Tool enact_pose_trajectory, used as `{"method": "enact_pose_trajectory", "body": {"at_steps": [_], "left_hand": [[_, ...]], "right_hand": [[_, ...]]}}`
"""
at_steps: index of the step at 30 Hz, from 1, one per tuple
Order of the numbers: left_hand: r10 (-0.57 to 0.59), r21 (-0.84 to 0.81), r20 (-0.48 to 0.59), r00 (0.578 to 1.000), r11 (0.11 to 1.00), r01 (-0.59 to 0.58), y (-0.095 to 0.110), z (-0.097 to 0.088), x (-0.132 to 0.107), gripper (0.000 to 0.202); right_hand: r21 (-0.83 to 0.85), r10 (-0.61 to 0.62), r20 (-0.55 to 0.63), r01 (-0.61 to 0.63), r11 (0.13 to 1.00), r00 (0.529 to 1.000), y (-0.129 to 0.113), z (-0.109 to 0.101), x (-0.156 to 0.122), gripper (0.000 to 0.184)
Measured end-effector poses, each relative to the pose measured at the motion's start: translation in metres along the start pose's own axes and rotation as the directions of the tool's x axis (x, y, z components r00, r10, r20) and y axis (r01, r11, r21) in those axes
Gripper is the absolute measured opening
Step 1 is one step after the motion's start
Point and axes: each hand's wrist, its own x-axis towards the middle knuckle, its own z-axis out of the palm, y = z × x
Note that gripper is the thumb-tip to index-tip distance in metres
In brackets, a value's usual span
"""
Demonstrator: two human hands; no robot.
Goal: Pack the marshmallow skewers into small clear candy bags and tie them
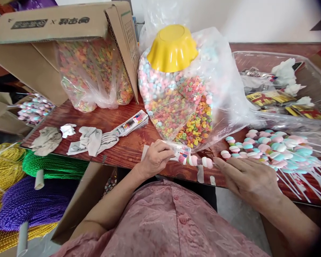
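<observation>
My left hand (157,159) is closed in a pinch on a clear printed plastic wrapper (184,150) near the table's front edge. Pink, white and dark candies line a candy skewer (199,161), whose left end is at or inside the wrapper's mouth. At the skewer's right end, the fingers of my right hand (253,176) are closed on it; the stick itself is mostly hidden by them. Just beyond my right hand lies a pile of marshmallow skewers (280,146), their white sticks pointing right.
Behind my hands stands a bag of marshmallows and ring candies (160,103) with a yellow bowl (173,48) on top. A cardboard box (50,23), flat wrappers (132,123) and crumpled gloves (92,141) are left. A clear tray (273,55) sits right.
</observation>
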Motion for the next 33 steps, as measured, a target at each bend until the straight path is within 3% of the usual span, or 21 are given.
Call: {"method": "enact_pose_trajectory", "body": {"at_steps": [4,10,14,19,22,27,29,33], "left_hand": [[-0.025,-0.116,0.028,0.999,0.993,0.028,-0.005,0.001,-0.006,0.012],[0.065,-0.256,0.163,0.984,0.966,-0.022,-0.01,0.002,-0.016,0.02],[-0.013,-0.291,0.228,0.974,0.953,0.08,-0.005,0.004,-0.02,0.017],[-0.181,-0.218,0.401,0.898,0.933,0.286,0.002,0.0,-0.015,0.05],[-0.159,-0.185,0.518,0.841,0.938,0.292,0.005,-0.001,-0.008,0.045],[-0.156,-0.147,0.555,0.817,0.948,0.281,0.013,0.001,-0.003,0.052],[-0.161,-0.136,0.579,0.799,0.947,0.29,0.016,0.002,-0.003,0.057],[-0.125,-0.105,0.601,0.789,0.967,0.233,0.016,0.0,-0.009,0.074]], "right_hand": [[0.053,0.098,-0.046,-0.095,0.994,0.994,-0.01,0.011,-0.007,0.022],[0.144,0.015,0.065,-0.024,0.989,0.998,-0.012,0.019,-0.007,0.027],[0.149,0.015,0.052,-0.023,0.989,0.999,-0.012,0.021,-0.003,0.026],[0.195,0.049,-0.012,-0.046,0.98,0.999,-0.018,0.023,-0.002,0.027],[0.191,0.033,-0.037,-0.025,0.981,0.999,-0.021,0.022,0.002,0.026],[0.177,0.004,-0.073,0.009,0.984,0.997,-0.027,0.02,0.01,0.024],[0.215,0.013,-0.032,-0.006,0.977,0.999,-0.029,0.022,0.011,0.023],[0.414,0.048,0.188,-0.124,0.902,0.981,-0.028,0.028,0.011,0.027]]}}
